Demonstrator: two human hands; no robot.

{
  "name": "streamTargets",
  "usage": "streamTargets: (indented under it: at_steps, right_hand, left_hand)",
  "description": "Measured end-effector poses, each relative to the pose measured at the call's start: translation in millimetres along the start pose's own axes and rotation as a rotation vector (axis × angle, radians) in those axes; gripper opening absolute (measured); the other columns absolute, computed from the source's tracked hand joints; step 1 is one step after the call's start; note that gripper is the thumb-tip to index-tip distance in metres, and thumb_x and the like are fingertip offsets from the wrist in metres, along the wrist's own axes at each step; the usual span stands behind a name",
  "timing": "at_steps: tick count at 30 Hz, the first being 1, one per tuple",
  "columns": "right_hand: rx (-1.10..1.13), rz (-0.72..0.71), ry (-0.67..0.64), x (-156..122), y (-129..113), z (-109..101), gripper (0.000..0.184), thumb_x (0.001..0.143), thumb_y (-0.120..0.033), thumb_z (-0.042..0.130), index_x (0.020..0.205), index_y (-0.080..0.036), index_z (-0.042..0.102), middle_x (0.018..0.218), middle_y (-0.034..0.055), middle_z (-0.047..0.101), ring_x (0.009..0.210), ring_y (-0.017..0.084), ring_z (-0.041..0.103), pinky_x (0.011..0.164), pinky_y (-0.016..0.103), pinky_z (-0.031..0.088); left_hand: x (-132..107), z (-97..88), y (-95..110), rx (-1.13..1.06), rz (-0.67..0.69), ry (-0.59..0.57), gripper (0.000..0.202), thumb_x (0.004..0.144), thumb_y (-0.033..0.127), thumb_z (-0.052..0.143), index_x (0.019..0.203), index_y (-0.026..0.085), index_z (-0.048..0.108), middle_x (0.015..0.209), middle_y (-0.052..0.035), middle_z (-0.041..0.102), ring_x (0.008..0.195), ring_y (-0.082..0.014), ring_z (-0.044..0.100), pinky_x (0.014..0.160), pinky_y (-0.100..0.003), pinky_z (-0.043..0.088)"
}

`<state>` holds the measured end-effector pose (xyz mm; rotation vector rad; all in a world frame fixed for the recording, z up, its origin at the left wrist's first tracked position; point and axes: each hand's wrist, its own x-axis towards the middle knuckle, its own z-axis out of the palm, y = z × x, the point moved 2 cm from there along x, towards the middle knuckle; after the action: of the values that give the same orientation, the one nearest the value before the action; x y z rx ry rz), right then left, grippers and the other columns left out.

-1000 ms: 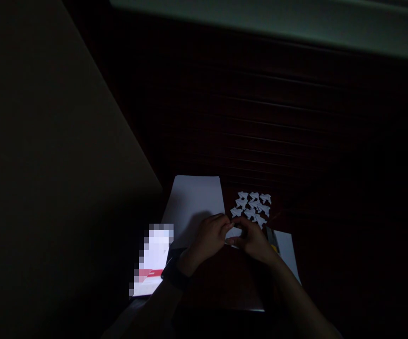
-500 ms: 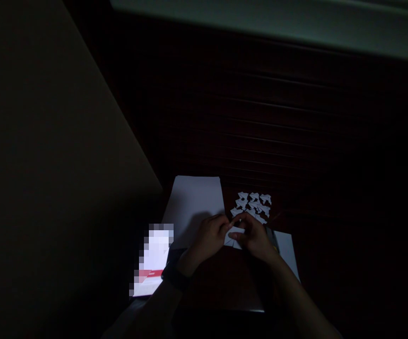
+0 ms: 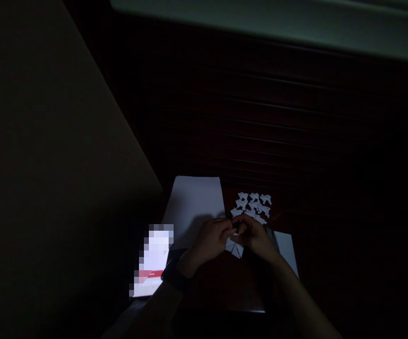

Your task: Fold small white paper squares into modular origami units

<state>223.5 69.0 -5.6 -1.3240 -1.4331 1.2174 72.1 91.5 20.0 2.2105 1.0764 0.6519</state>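
A small folded piece of white paper (image 3: 235, 248) with creases meeting near its middle shows below my fingers, its upper part hidden by them. My left hand (image 3: 213, 239), with a dark band on the wrist, has its bent fingers closed on the paper's left side. From the right, my right hand (image 3: 255, 237) pinches the paper's upper right part between thumb and fingers. The fingertips of both hands nearly meet above it. Just beyond them lie several small folded paper figures (image 3: 253, 205) in rows on the dark table (image 3: 221, 287).
A stack of white paper sheets (image 3: 197, 197) lies at the left behind my left hand. Left of my forearm glows a bright screen (image 3: 154, 254), partly blurred out. Another white sheet (image 3: 286, 247) with a dark object (image 3: 272, 237) at its edge lies right. A dark slatted panel (image 3: 260, 132) rises behind.
The folded paper has turned and come lower, so more of its creased face shows. My right thumb and fingers have drawn together, and my left fingers have shifted slightly down.
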Motion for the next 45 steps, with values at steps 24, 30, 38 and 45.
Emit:
streamTargets:
  at_steps: [24, 30, 38, 45]
  right_hand:
    - [0.199, -0.014, -0.006, -1, 1, -1, 0.024, 0.069, -0.022, 0.067, 0.093, -0.024, 0.065, 0.09, 0.0018, 0.064, 0.083, 0.018, 0.056, 0.074, 0.031, 0.042]
    - [0.235, 0.008, -0.013, -2, 3, 2, 0.033, 0.065, -0.02, 0.07, 0.097, -0.023, 0.066, 0.095, 0.003, 0.065, 0.093, 0.022, 0.056, 0.081, 0.034, 0.04]
    - [0.356, 0.069, -0.047, -8, -7, 4, 0.032, 0.064, -0.021, 0.07, 0.095, -0.023, 0.066, 0.096, 0.0028, 0.064, 0.093, 0.024, 0.055, 0.079, 0.035, 0.041]
    - [0.352, 0.074, -0.04, -7, -5, 6, 0.033, 0.063, -0.02, 0.071, 0.095, -0.022, 0.065, 0.098, 0.003, 0.063, 0.094, 0.024, 0.055, 0.079, 0.035, 0.041]
  left_hand:
    - [1, 9.8, -27, -0.868, -0.532, 0.149, 0.025, 0.073, 0.036, 0.06, 0.074, 0.012, 0.063, 0.061, -0.0018, 0.058, 0.055, -0.0119, 0.055, 0.045, -0.02, 0.044]
    - [-1, 12.6, -29, -0.884, -0.55, 0.147, 0.023, 0.072, 0.035, 0.062, 0.071, 0.012, 0.063, 0.058, -0.0013, 0.056, 0.052, -0.0113, 0.054, 0.045, -0.021, 0.045]
    - [-2, 7.6, -25, -0.915, -0.589, 0.154, 0.02, 0.072, 0.031, 0.063, 0.071, 0.011, 0.064, 0.059, -0.0025, 0.057, 0.054, -0.0118, 0.055, 0.046, -0.02, 0.044]
    - [-1, 5.6, -22, -0.918, -0.6, 0.158, 0.018, 0.07, 0.029, 0.063, 0.07, 0.012, 0.065, 0.058, -0.003, 0.06, 0.054, -0.0123, 0.056, 0.045, -0.021, 0.043]
